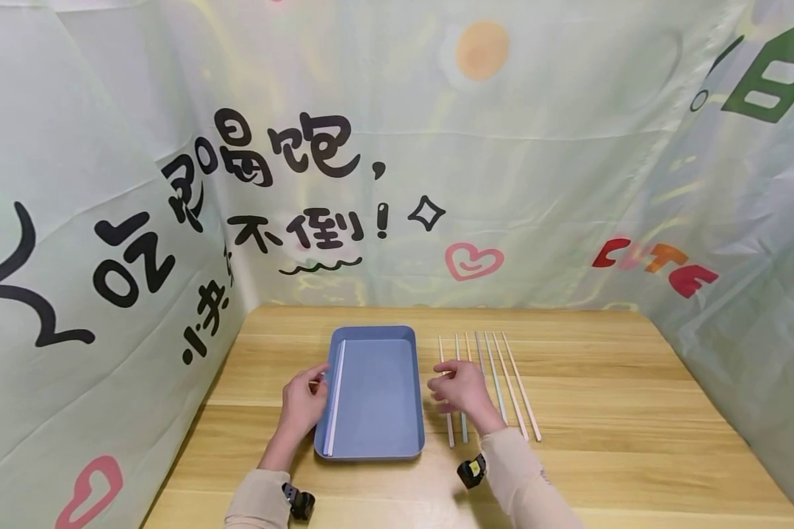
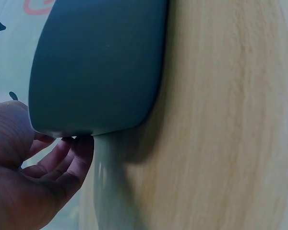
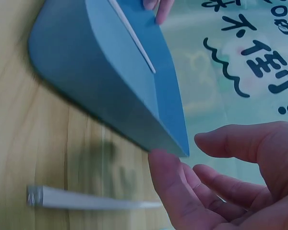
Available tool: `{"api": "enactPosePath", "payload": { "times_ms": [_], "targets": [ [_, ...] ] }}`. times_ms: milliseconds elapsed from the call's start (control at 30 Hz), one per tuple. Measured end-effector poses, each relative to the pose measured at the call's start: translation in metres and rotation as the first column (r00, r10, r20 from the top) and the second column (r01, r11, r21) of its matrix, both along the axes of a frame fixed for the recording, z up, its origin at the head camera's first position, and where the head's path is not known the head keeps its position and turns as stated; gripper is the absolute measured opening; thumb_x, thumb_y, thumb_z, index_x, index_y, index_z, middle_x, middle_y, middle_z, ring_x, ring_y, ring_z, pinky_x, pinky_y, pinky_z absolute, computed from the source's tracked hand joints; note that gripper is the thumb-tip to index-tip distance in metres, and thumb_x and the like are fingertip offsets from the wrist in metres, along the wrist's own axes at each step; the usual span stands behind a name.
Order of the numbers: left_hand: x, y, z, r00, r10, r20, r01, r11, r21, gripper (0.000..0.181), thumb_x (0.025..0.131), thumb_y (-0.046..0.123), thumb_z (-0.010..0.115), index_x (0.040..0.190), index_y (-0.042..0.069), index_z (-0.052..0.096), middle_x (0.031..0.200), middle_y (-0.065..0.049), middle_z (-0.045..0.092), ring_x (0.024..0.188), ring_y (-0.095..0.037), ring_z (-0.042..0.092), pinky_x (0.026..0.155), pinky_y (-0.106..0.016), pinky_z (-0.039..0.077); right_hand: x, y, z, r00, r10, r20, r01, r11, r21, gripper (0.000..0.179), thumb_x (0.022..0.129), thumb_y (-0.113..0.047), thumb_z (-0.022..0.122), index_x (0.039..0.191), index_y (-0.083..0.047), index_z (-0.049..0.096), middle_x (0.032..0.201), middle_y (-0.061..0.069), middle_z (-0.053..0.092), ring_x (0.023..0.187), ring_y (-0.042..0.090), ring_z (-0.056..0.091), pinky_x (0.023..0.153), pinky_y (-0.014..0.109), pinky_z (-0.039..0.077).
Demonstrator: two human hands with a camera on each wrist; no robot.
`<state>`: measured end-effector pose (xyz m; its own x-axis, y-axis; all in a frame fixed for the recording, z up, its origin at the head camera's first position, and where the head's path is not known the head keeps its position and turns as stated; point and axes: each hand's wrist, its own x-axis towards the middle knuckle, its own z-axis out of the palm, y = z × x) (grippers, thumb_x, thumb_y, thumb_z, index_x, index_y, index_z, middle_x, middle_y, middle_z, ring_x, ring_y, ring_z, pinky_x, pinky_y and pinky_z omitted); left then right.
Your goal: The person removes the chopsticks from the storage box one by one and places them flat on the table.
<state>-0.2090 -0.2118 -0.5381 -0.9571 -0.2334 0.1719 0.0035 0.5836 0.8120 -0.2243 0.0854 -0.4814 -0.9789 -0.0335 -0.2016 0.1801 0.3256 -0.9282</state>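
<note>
A blue rectangular tray [image 1: 377,397] lies on the table, with pale chopsticks [image 1: 336,400] along the inside of its left wall. My left hand [image 1: 303,400] holds the tray's left rim; in the left wrist view its curled fingers [image 2: 77,165] meet the outer wall. Its fingertips show over the rim in the right wrist view. Right of the tray, my right hand [image 1: 463,386] hovers above a row of pastel chopsticks [image 1: 512,375], holding nothing. Seen from the right wrist, its thumb and fingers are apart and loosely bent, close by the tray's wall [image 3: 110,91].
The wooden table [image 1: 609,411] reaches out to the right of the row. Printed cloth [image 1: 536,184] walls it in at the back and both sides. A small black camera [image 1: 471,470] sits at the right wrist and another camera [image 1: 299,504] at the left.
</note>
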Motion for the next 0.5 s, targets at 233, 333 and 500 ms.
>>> {"api": "enactPosePath", "payload": {
  "times_ms": [233, 333, 500],
  "targets": [
    [0.000, 0.001, 0.000, 1.000, -0.002, 0.004, 0.002, 1.000, -0.002, 0.036, 0.097, -0.003, 0.061, 0.132, -0.001, 0.071, 0.107, -0.018, 0.071, 0.096, -0.029, 0.071, 0.077, -0.031, 0.059, 0.003, -0.017, 0.005, 1.000, 0.024, 0.000, -0.024, 0.999, -0.032, 0.040, 0.090, 0.001, 0.070, 0.129, 0.010, 0.066, 0.095, 0.020, 0.072, 0.073, 0.029, 0.075, 0.064, 0.045, 0.065],
    [0.000, 0.001, 0.000, 1.000, -0.001, 0.013, 0.001, 1.000, -0.002, 0.037, 0.098, -0.003, 0.061, 0.133, 0.000, 0.071, 0.107, -0.018, 0.071, 0.098, -0.029, 0.071, 0.078, -0.033, 0.060, 0.003, -0.023, 0.004, 0.999, 0.041, -0.013, -0.041, 0.999, -0.027, 0.041, 0.089, 0.001, 0.070, 0.129, 0.011, 0.066, 0.092, 0.018, 0.072, 0.072, 0.031, 0.075, 0.062, 0.043, 0.065],
    [0.000, 0.001, 0.000, 1.000, 0.002, 0.013, -0.002, 1.000, -0.003, 0.036, 0.098, -0.003, 0.060, 0.133, 0.001, 0.071, 0.108, -0.018, 0.071, 0.098, -0.029, 0.071, 0.078, -0.033, 0.060, 0.005, -0.034, 0.005, 0.997, 0.071, -0.023, -0.071, 0.997, -0.019, 0.042, 0.087, 0.002, 0.070, 0.129, 0.011, 0.065, 0.092, 0.017, 0.073, 0.077, 0.035, 0.075, 0.062, 0.041, 0.064]
  ]
}}
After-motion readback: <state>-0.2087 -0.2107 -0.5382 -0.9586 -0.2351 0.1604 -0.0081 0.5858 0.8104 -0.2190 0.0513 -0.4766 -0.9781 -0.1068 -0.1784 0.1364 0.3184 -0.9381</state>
